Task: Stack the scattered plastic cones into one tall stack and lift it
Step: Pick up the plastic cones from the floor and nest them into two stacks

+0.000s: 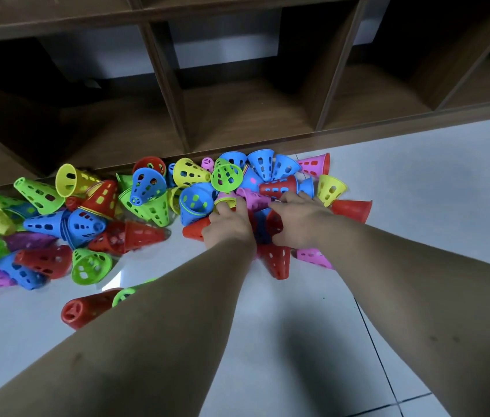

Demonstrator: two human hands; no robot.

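Note:
Several perforated plastic cones in red, blue, green, yellow and pink lie scattered on the white tiled floor (pixel 418 206), most on their sides. My left hand (pixel 229 225) rests on the pile's right cluster, over the wide end of a red cone (pixel 193 229), its fingertips touching a pink and yellow cone (pixel 226 200). Whether it grips anything is hidden. My right hand (pixel 297 219) sits just to its right, with fingers and thumb curled around a red cone (pixel 274 221) next to a blue one. Another red cone (pixel 278 261) lies under my wrists.
A dark wooden shelf unit (pixel 237 115) with open compartments runs along the back, and the cones lie against its base. A second heap of cones (pixel 42 224) spreads to the left. A lone red cone (pixel 84 308) lies near my left forearm.

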